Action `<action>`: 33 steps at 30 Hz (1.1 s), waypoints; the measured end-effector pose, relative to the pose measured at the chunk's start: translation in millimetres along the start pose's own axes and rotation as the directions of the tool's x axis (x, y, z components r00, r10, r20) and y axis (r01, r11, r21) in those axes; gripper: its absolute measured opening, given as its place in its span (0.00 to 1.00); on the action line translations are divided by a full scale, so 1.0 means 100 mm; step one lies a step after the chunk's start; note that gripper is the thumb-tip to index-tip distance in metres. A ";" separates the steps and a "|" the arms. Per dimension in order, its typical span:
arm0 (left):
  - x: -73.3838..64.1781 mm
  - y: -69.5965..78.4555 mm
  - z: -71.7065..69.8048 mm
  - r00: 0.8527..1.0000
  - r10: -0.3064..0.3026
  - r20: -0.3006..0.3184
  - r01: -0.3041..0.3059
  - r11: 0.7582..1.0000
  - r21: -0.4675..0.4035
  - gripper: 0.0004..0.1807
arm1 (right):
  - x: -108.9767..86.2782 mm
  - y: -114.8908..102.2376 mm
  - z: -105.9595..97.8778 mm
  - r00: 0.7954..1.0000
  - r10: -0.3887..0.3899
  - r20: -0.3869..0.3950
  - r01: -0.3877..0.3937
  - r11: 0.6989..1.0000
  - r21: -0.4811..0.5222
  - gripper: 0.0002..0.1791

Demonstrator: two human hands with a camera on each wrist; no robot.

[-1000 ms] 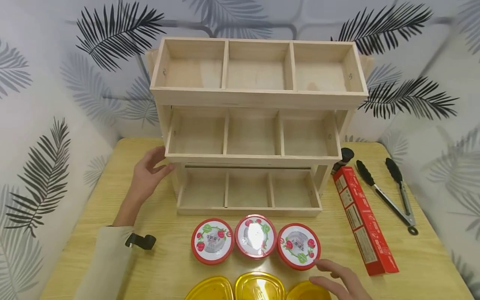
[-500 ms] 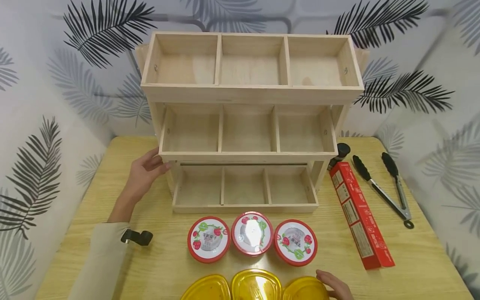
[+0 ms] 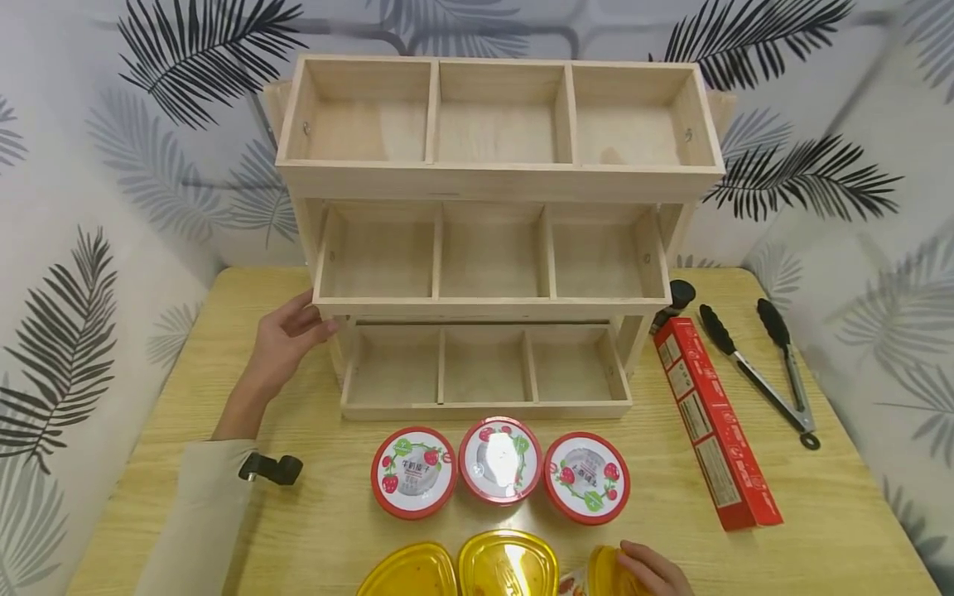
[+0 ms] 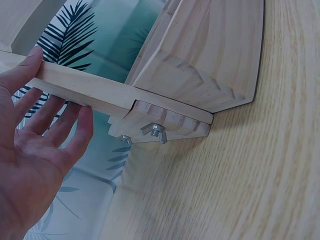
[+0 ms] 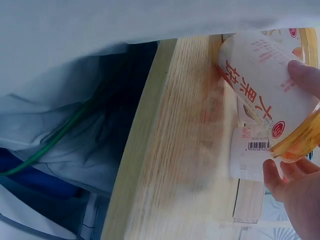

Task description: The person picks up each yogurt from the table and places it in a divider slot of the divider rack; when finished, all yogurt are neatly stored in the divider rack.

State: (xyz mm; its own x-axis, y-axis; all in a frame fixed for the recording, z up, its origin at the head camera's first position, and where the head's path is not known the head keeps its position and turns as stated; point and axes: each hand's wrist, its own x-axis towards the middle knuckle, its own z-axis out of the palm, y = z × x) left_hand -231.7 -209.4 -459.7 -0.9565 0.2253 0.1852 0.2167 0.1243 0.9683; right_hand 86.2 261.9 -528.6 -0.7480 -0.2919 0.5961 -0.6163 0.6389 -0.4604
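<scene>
A three-tier wooden shelf rack [image 3: 477,178] stands at the back of the table, each tier split into three compartments. Beside its left side is my left hand [image 3: 279,343]; the left wrist view shows thumb and fingers around a wooden upright [image 4: 85,87], with wing nuts [image 4: 156,132] lower down. At the lower right, my right hand [image 3: 656,569] grips a tilted plastic jar [image 5: 265,80] by its golden lid [image 3: 607,571]. Two more golden-lidded containers, one in the middle [image 3: 508,567] and one on the left [image 3: 410,573], sit beside it.
Three red-rimmed round tubs, left [image 3: 413,473], middle [image 3: 500,461] and right [image 3: 586,478], line up before the rack. A long red box [image 3: 715,422] and black-tipped tongs [image 3: 768,385] lie at right. A black-capped bottle [image 3: 674,302] is behind the box.
My right hand has moved down from beside the right tub to the right golden-lidded jar, taken hold of it and tilted it. My left hand has stayed at the rack.
</scene>
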 end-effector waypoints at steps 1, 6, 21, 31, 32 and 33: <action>0.00 0.00 0.00 1.000 0.000 0.001 0.000 1.000 0.003 0.32 | 0.01 -0.01 -0.01 1.000 -0.013 0.001 0.013 1.000 -0.015 0.26; 0.01 0.00 0.01 1.000 0.007 0.004 -0.007 1.000 -0.003 0.32 | 0.17 0.07 -0.13 0.992 -0.126 0.026 0.121 0.982 0.144 0.25; 0.00 0.01 0.01 1.000 0.006 0.003 -0.006 1.000 0.007 0.33 | 0.67 -0.41 -0.92 0.994 0.110 0.018 -0.109 0.992 -0.071 0.24; 0.01 0.02 -0.01 1.000 0.002 -0.001 -0.002 1.000 -0.007 0.34 | 1.19 -0.39 -1.32 1.000 -0.014 0.019 0.017 0.980 -0.200 0.35; 0.00 0.02 -0.01 1.000 0.001 0.000 -0.001 1.000 -0.012 0.34 | 1.25 -0.38 -1.35 0.999 -0.030 0.023 0.035 0.972 -0.232 0.36; 0.00 0.02 0.00 1.000 -0.001 0.004 0.001 1.000 -0.016 0.34 | 1.30 -0.36 -1.37 0.998 -0.048 0.027 0.053 0.968 -0.244 0.37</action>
State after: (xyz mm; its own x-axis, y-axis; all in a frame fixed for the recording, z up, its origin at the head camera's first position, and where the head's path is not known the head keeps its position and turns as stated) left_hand -231.7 -209.5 -457.6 -0.9560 0.2290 0.1836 0.2127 0.1092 0.9710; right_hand 44.6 298.4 -344.2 -0.7239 -0.3416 0.5994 -0.5766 0.7767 -0.2536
